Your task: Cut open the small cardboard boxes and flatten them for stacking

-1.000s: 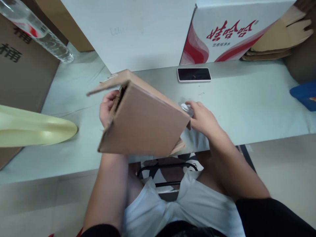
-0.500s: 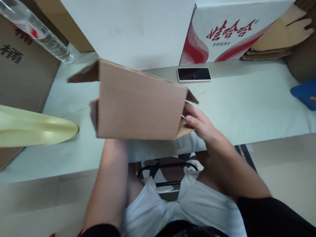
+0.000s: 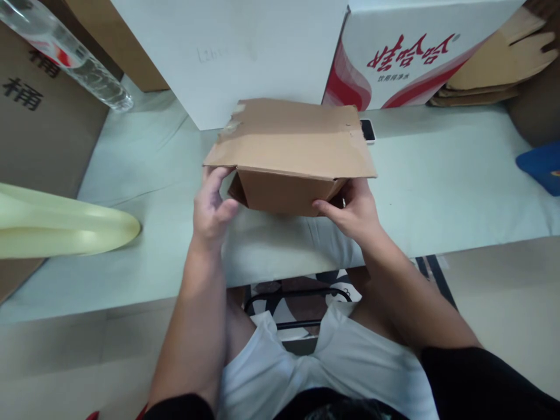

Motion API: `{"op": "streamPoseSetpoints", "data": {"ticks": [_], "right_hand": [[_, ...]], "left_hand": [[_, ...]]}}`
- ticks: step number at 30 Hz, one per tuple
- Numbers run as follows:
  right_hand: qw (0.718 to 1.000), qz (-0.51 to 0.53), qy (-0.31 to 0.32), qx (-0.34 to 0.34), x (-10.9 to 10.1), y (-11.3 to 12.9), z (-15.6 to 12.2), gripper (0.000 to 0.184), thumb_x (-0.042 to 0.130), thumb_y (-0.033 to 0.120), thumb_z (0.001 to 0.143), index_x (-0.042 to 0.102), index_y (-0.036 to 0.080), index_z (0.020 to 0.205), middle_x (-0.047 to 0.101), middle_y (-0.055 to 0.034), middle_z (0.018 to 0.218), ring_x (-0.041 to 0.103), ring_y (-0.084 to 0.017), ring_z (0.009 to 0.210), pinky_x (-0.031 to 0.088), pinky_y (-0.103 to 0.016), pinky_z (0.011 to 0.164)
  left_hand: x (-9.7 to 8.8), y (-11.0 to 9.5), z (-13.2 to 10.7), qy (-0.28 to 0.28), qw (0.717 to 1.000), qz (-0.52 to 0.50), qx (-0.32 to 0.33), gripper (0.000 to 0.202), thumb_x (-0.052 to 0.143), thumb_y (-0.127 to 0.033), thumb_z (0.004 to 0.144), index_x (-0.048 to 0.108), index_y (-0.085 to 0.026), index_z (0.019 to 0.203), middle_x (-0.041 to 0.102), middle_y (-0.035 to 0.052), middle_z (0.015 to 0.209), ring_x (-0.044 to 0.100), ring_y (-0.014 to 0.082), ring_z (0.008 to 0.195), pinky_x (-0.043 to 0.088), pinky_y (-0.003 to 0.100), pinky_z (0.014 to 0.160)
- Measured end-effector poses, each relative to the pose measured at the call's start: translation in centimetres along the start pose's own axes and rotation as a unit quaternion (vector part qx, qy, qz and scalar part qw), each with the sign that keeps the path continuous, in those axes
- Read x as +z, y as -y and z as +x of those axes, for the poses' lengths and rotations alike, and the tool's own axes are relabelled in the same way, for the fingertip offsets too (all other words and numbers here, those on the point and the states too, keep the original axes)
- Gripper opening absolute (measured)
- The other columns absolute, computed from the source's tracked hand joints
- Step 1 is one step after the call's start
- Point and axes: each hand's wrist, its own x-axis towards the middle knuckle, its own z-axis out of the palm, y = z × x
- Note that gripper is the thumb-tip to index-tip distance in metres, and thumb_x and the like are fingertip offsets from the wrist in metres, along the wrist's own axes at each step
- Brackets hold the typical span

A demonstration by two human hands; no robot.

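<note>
A brown cardboard box [image 3: 289, 140] is held up between my two hands above the covered table, its end flaps standing out at the sides. Torn, whitish patches mark its upper left edge. My left hand [image 3: 210, 207] is at the left end, fingers reaching behind the flap and thumb along the front. At the right end, my right hand [image 3: 354, 213] grips the lower edge, its thumb on the front panel and its other fingers partly hidden inside the flap.
Behind the box stand a white carton [image 3: 262, 52] and a red-and-white printed carton [image 3: 406, 64]. A phone [image 3: 368, 130] is partly covered by the box. On the left are a water bottle [image 3: 70, 55] and a pale yellow object [image 3: 87, 227]; a blue object [image 3: 542, 166] lies right.
The box has turned over in my hands and moved right, now covering most of the phone. My left hand, hidden before, has come into sight at its left end.
</note>
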Motion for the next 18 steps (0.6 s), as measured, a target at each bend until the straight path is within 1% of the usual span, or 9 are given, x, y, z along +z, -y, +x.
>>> {"op": "streamPoseSetpoints", "data": {"ticks": [1,3,4,6,8,11,14,16,18], "right_hand": [[1.0,-0.004,-0.002,0.0,0.0,-0.1,0.1,0.073,0.09,0.06,0.064,0.057,0.027,0.12,0.073,-0.0129,0.127,0.068,-0.035,0.124,0.055,-0.058,0.108],[1.0,0.003,-0.002,0.001,0.1,-0.2,0.2,0.073,0.09,0.058,0.064,0.057,0.026,0.121,0.072,-0.0136,0.128,0.068,-0.036,0.124,0.056,-0.058,0.108],[1.0,0.007,-0.001,0.004,0.2,-0.2,0.3,0.073,0.09,0.057,0.063,0.057,0.026,0.121,0.073,-0.0134,0.127,0.069,-0.036,0.122,0.057,-0.058,0.106],[1.0,0.015,0.005,0.007,0.2,-0.2,0.3,0.069,0.09,0.056,0.064,0.058,0.026,0.118,0.074,-0.0119,0.122,0.072,-0.035,0.116,0.059,-0.057,0.101],[1.0,0.021,0.02,0.011,0.1,-0.4,0.3,0.062,0.088,0.054,0.067,0.059,0.027,0.114,0.076,-0.0097,0.115,0.074,-0.033,0.107,0.062,-0.054,0.094],[0.999,0.01,0.031,0.021,-0.1,-0.7,0.3,0.059,0.087,0.053,0.068,0.06,0.026,0.112,0.076,-0.0087,0.109,0.075,-0.032,0.102,0.063,-0.052,0.087],[1.0,-0.005,0.002,0.021,-0.4,-0.7,0.5,0.069,0.089,0.054,0.065,0.057,0.027,0.12,0.073,-0.0109,0.119,0.072,-0.034,0.113,0.062,-0.053,0.093],[1.0,0.007,-0.017,0.008,-0.6,-0.5,0.6,0.071,0.088,0.054,0.067,0.055,0.027,0.124,0.071,-0.0117,0.126,0.069,-0.034,0.121,0.061,-0.052,0.099],[0.999,0.013,-0.03,0.004,-0.7,-0.2,0.7,0.065,0.086,0.055,0.071,0.056,0.027,0.122,0.071,-0.0103,0.123,0.069,-0.031,0.118,0.061,-0.049,0.099]], "left_hand": [[0.0,0.2,-0.1,0.019,1.0,0.01,0.014,0.078,0.072,-0.084,0.073,0.065,-0.03,0.129,0.066,0.0093,0.136,0.059,0.0367,0.14,0.044,0.053,0.125],[0.2,0.4,-0.3,0.058,0.998,0.015,0.014,0.083,0.08,-0.073,0.075,0.055,-0.03,0.142,0.064,0.0121,0.141,0.063,0.0367,0.134,0.05,0.053,0.116],[0.4,0.4,-0.3,0.072,0.997,0.015,0.005,0.087,0.08,-0.071,0.076,0.05,-0.03,0.146,0.065,0.0136,0.14,0.065,0.0364,0.13,0.054,0.053,0.111],[0.7,0.4,-0.4,0.079,0.997,0.015,-0.014,0.092,0.079,-0.073,0.075,0.043,-0.029,0.148,0.067,0.0152,0.135,0.068,0.0361,0.122,0.058,0.051,0.101],[0.8,0.4,-0.4,0.068,0.997,0.016,-0.03,0.09,0.078,-0.076,0.073,0.043,-0.03,0.142,0.068,0.0141,0.13,0.069,0.0359,0.12,0.058,0.051,0.099],[0.6,0.7,-0.3,0.059,0.997,0.01,-0.046,0.07,0.079,-0.07,0.074,0.047,-0.031,0.122,0.07,0.0089,0.118,0.071,0.0328,0.111,0.057,0.052,0.099],[0.3,1.3,-0.2,0.049,0.997,0.017,-0.052,0.055,0.08,-0.063,0.076,0.048,-0.029,0.104,0.068,0.0047,0.102,0.071,0.0293,0.1,0.057,0.051,0.095],[0.3,1.6,-0.2,0.015,0.998,0.036,-0.051,0.056,0.082,-0.064,0.074,0.047,-0.028,0.097,0.065,0.0031,0.096,0.069,0.0276,0.096,0.057,0.049,0.093],[0.2,1.8,-0.1,-0.029,0.997,0.047,-0.056,0.06,0.084,-0.067,0.071,0.045,-0.027,0.093,0.06,0.0011,0.089,0.068,0.0251,0.09,0.056,0.046,0.09]]}}
